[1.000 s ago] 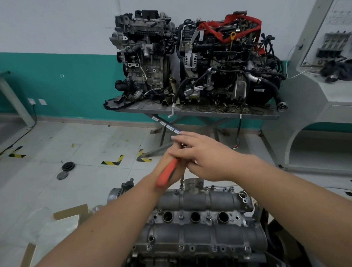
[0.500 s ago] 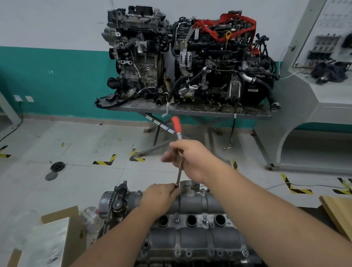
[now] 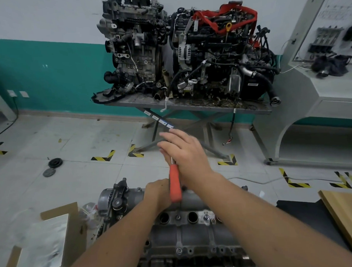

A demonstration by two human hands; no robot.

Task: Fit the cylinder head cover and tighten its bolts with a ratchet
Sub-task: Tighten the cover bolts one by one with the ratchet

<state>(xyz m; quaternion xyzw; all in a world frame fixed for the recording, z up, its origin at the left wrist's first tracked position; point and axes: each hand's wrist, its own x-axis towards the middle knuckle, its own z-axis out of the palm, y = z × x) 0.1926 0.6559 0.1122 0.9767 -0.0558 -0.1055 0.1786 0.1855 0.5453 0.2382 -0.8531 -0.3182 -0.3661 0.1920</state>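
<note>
Workshop floor; ratchet (image 3: 175, 185) under right hand (image 3: 184, 153)

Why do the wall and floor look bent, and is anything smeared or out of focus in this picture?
Head view: the wide-angle lens bows the teal wall stripe and floor tiles near the edges; the right hand and cardboard box are motion-blurred; the two engines on the metal table stay fairly sharp; lighting is soft, without glare.

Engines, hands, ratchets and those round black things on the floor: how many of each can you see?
Engines: 3
Hands: 2
Ratchet: 1
Round floor discs: 2
Total: 8
</note>
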